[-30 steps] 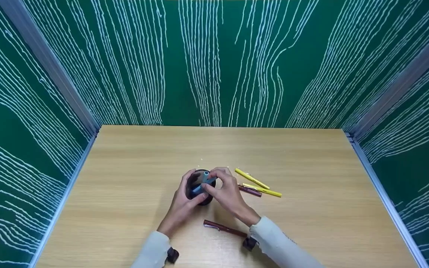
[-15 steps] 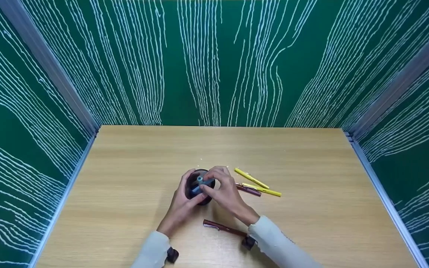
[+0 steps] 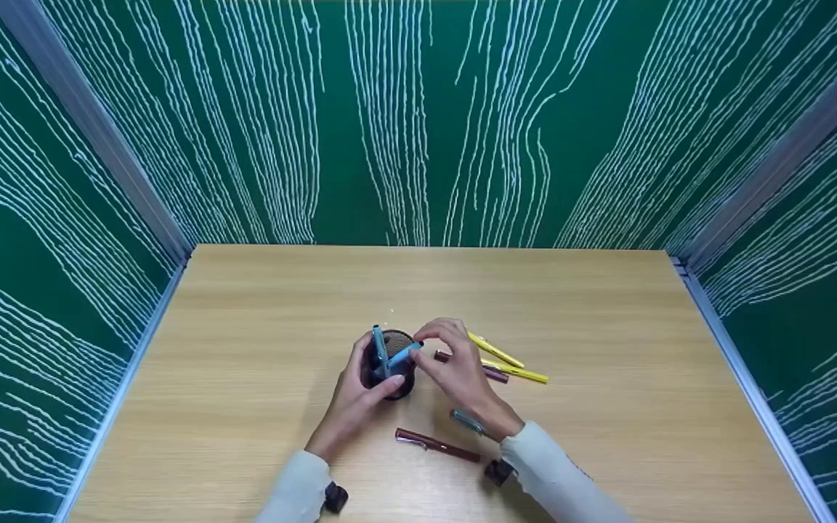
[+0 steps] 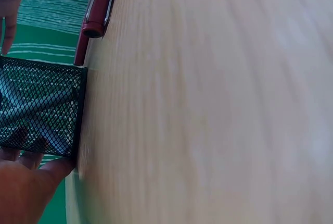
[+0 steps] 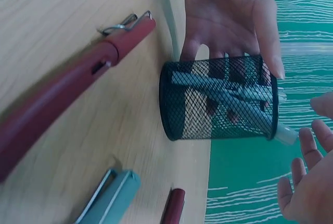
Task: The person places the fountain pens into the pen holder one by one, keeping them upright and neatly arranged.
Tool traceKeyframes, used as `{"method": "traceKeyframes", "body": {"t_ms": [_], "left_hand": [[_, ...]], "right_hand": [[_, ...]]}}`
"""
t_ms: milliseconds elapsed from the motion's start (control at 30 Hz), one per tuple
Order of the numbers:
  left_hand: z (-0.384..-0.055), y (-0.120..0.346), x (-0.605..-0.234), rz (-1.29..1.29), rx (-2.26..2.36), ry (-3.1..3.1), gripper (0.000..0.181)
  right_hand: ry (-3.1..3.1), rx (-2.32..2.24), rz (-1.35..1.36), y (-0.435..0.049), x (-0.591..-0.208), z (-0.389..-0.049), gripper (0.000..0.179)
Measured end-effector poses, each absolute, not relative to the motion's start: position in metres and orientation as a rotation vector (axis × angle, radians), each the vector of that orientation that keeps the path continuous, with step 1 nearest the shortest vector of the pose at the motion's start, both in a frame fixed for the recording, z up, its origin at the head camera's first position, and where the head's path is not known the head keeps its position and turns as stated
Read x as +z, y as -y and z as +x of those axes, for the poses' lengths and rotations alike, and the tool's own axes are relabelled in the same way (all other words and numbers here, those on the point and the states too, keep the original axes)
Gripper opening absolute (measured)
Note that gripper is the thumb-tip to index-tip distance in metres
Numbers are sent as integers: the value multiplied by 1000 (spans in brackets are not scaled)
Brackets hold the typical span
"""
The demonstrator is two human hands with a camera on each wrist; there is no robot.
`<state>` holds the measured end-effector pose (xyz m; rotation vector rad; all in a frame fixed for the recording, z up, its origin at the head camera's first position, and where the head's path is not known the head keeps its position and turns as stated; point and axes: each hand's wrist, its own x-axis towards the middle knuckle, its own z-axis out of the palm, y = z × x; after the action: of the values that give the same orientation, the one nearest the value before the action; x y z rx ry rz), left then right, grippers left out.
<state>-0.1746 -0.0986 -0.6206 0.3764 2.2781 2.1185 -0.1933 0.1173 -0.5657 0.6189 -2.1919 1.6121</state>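
My left hand (image 3: pixel 354 388) grips a black mesh pen cup (image 5: pixel 190 125) that stands on the table, fingers and thumb curled round its side. Blue pens lean inside: one blue pen (image 3: pixel 379 343) tilts to the left rim, another blue pen (image 3: pixel 405 354) to the right rim. Just right of the cup is my right hand (image 3: pixel 458 367). In the right wrist view its fingers (image 5: pixel 309 153) are spread, with a small gap from the pen's end. Below the right wrist lies a teal pen (image 3: pixel 466 420), partly covered.
A dark red pen (image 3: pixel 437 444) lies in front of the cup. Two yellow pens, one yellow pen (image 3: pixel 497 349) behind another yellow pen (image 3: pixel 524 373), lie to the right beside a dark purple-red pen (image 3: pixel 495 375). Green panels with white lines (image 3: pixel 389 145) border the wooden table (image 3: pixel 259 312).
My right hand has let go of a blue pen in the cup and drawn right. That pens' ends now lean apart. The teal pen on the table has come into view.
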Motion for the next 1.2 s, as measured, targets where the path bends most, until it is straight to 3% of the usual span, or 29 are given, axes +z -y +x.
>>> {"method": "traceKeyframes", "body": {"t_ms": [1200], "left_hand": [[-170,100,-619,266,2091,-2249,101]], "right_hand": [[2510,1562,448,-173,-588,-156,24]]}}
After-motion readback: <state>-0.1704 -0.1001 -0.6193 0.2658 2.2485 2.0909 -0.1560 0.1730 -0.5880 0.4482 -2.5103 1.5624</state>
